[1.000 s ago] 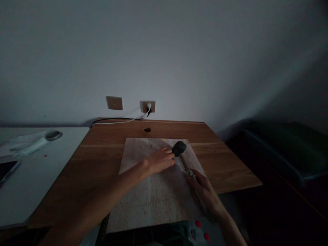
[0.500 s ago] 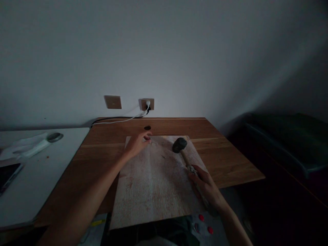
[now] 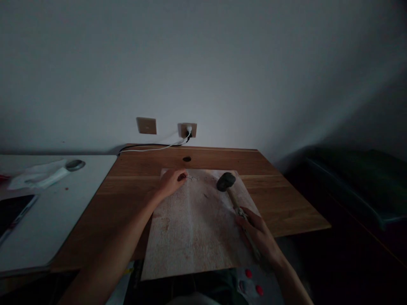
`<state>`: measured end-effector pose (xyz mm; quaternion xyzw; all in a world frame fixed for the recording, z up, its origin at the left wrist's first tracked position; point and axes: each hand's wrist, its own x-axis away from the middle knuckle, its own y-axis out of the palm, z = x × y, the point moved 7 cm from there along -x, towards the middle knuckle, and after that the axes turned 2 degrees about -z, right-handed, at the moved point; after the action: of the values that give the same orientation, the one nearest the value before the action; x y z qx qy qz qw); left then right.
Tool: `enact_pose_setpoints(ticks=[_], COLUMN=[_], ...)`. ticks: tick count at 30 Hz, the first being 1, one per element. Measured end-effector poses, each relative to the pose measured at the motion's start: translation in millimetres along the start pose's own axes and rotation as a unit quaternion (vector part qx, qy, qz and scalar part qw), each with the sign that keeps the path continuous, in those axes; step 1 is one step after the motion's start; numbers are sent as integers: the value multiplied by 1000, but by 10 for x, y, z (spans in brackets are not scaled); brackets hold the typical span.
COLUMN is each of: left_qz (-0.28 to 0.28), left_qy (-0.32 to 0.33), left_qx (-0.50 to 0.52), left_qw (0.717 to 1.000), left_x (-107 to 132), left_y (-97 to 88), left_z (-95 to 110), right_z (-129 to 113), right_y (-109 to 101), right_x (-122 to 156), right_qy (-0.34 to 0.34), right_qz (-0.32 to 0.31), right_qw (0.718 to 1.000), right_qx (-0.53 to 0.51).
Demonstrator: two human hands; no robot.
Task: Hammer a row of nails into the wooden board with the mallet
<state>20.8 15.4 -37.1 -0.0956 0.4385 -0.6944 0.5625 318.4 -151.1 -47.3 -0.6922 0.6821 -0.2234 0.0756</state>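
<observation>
My right hand (image 3: 259, 233) is wrapped around the handle of a mallet (image 3: 226, 181) with a dark, bulky head and a pale handle. The mallet's head is over the right part of a worn, light-coloured wooden board (image 3: 178, 237). At the board's far left corner, my left hand (image 3: 173, 182) is closed, with fingertips pinched at the end of a thin, bent wire-like piece (image 3: 192, 178). That piece extends to the right over the board; its exact kind is too small to tell. A small dark mark or sliver (image 3: 206, 195) shows mid-board.
The board lies on a brown wooden table (image 3: 295, 212) against the wall. A white table (image 3: 63, 212) at left bears a roll of tape (image 3: 75, 165), crumpled white plastic (image 3: 47, 176) and a dark tablet-like object (image 3: 14, 209). Cables (image 3: 152, 148) run to a wall socket (image 3: 188, 130).
My left hand has come down slightly toward the board, its fingers now more curled around the wire-like piece. The mallet stays in my right hand, nearly still. The whole view has shifted slightly.
</observation>
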Motion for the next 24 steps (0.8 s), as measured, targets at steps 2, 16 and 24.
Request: enact_pose_setpoints(ticks=[2, 16, 24], left_qz=[3, -5, -1], left_qy=[3, -36, -60], left_qx=[-23, 21, 39], left_qw=[1000, 999, 997], left_x=[9, -4, -2], left_y=[-3, 51, 27], left_z=[12, -97, -110], right_z=[-85, -868, -779], right_y=[42, 706, 936], right_x=[15, -312, -417], right_qy=[-9, -81, -81], right_qz=[-20, -103, -119], right_qw=[1000, 990, 989], right_qx=[-7, -47, -29])
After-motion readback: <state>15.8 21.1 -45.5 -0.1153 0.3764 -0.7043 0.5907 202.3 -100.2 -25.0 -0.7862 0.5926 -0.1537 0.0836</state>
